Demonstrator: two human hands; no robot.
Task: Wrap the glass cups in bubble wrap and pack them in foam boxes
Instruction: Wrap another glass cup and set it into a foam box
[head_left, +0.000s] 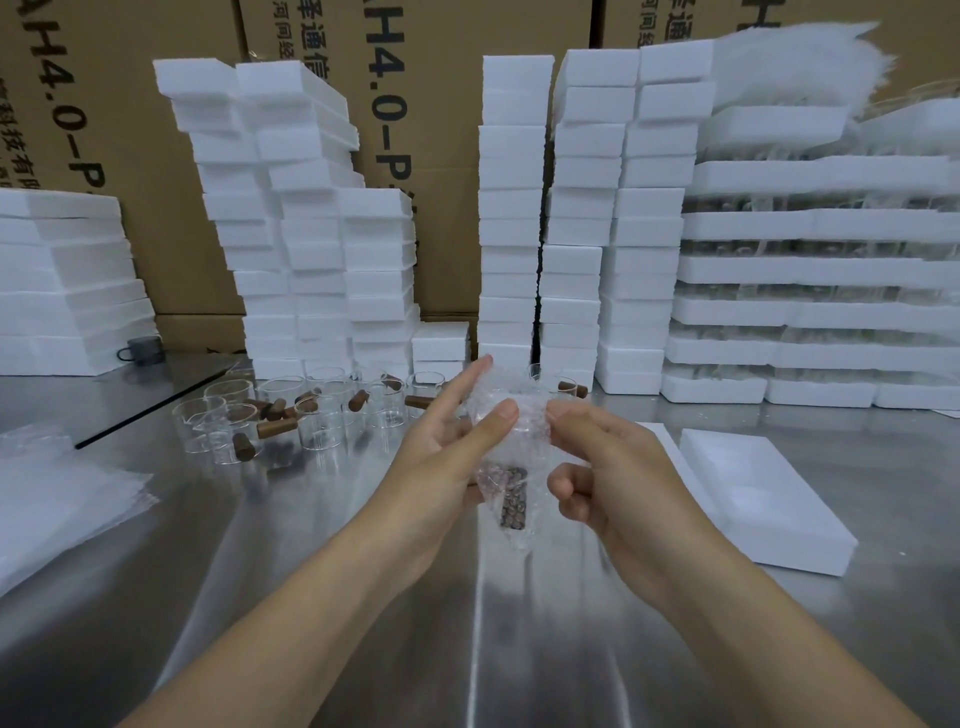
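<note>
Grip: left hand (447, 462) and right hand (613, 478) are pinching the bubble-wrapped cup (511, 452).
Remaining: bare glass cups (291, 415) are waiting; foam box (769, 499) seemingly unfilled.

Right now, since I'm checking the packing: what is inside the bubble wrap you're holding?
A brown handle shows through the bubble wrap, low down. The glass itself cannot be made out: the wrap, left hand and right hand cover it.

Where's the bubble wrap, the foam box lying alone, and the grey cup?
bubble wrap (511, 434), head view, crinkly middle part.
foam box (810, 530), head view, near rim.
grey cup (143, 347), head view, its side wall.
</note>
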